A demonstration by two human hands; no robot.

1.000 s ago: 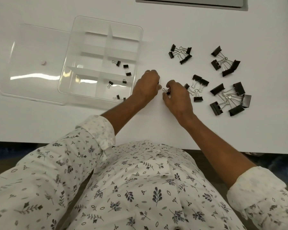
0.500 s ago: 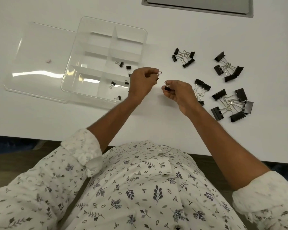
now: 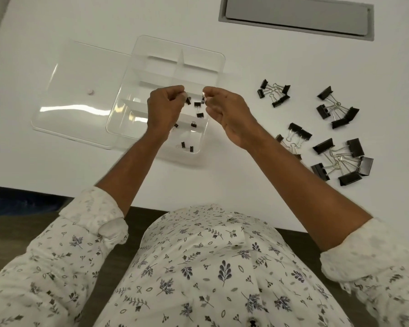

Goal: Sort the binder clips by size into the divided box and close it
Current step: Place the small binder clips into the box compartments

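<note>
A clear divided box (image 3: 213, 56) stands open on the white table, its lid (image 3: 80, 100) folded out to the left. Several tiny black binder clips (image 3: 200, 115) lie in its right-hand compartments. My left hand (image 3: 165, 107) hovers over the box and pinches a tiny clip (image 3: 188, 100) by its wire. My right hand (image 3: 224, 112) is beside it and pinches another tiny clip (image 3: 203, 98). To the right lie small clips (image 3: 273, 93), medium clips (image 3: 298, 134) and two heaps of large clips (image 3: 335, 110), (image 3: 342, 159).
A grey recessed panel (image 3: 295, 16) sits in the table at the back right. The table's front edge (image 3: 45, 193) runs just before my patterned shirt. A small white knob (image 3: 90, 91) marks the lid.
Both hands rose from the table right of the box and moved left over its right compartments, each carrying a tiny clip.
</note>
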